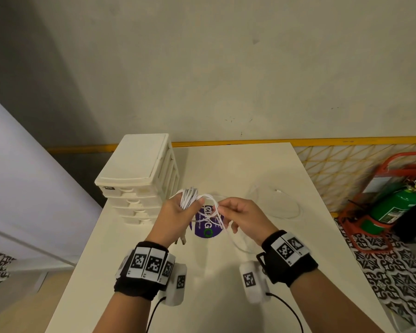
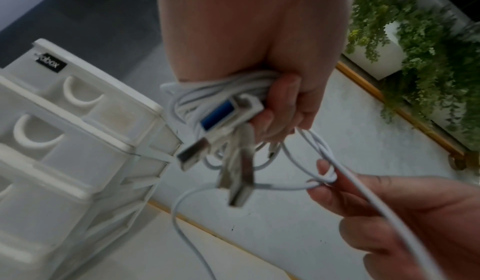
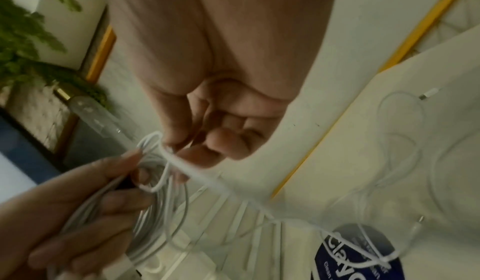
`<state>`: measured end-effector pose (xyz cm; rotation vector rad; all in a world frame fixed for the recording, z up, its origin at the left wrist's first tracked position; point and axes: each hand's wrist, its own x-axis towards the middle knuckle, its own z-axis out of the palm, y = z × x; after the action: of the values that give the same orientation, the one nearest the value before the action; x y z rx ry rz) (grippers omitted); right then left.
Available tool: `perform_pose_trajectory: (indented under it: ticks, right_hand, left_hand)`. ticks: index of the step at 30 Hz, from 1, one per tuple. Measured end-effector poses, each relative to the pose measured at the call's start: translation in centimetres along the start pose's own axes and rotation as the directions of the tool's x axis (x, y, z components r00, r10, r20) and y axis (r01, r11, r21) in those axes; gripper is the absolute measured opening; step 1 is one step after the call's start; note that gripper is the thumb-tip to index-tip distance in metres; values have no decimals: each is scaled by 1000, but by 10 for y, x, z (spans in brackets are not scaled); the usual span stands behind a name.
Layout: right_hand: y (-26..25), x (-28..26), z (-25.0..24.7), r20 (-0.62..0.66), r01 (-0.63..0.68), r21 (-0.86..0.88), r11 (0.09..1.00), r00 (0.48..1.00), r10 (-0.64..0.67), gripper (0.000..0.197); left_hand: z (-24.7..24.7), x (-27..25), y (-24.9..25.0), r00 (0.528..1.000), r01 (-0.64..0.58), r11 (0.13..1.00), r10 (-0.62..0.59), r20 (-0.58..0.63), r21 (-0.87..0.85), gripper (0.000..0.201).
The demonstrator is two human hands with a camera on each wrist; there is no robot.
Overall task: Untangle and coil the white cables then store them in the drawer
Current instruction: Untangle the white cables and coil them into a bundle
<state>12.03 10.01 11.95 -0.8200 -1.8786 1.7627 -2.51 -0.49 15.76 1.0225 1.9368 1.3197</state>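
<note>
My left hand (image 1: 178, 212) grips a bundle of coiled white cables (image 1: 189, 197) above the table, with USB plugs (image 2: 193, 153) hanging below the fist (image 2: 283, 108). My right hand (image 1: 235, 217) pinches a loose white cable strand (image 1: 214, 207) that runs from the bundle. In the right wrist view its fingertips (image 3: 179, 151) hold the strand (image 3: 207, 177) just beside the coil (image 3: 161, 202). Another thin white cable (image 1: 283, 200) lies loose on the table at the right. The white drawer unit (image 1: 139, 179) stands at the table's back left, its drawers closed.
The white table (image 1: 226, 284) carries a round blue sticker (image 1: 207, 227) under my hands. A green fire extinguisher (image 1: 392, 207) in a red stand sits on the patterned floor at the right. A wall runs behind the table.
</note>
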Motion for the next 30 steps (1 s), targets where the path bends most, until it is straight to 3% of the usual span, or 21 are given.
perform_pose_trajectory:
  ticks: [5,10,14,21,25,30]
  right_hand:
    - [-2,7,0,-157,107,-73,992,981,-117,14]
    - [-6,6,1,-142,146,-125,981,976,-164,13]
    - [-8,4,8,-116,111,-65,992,986,-118,11]
    - [-14,7,8,-180,38,104,994,983,-18,7]
    - [-13,6,12,-126,13,247,969,992,19,17]
    - [-14,4,7,-53,28,226,974,998,-16,29]
  left_hand:
    - [-1,2,3,999,5,1000,-5,52,-4,17]
    - [-2,2,5,998,41,996,-37,54,-82,23]
    - [-2,3,6,1000,-2,988,-1,-23,-152,12]
    - [4,4,1,1000,3,992,-5,-20,-127,20]
    - [6,8,-5,996,57,989,-65,-57,-138,29]
    - [8,8,-9,987,40,987,-63,-146,-159,27]
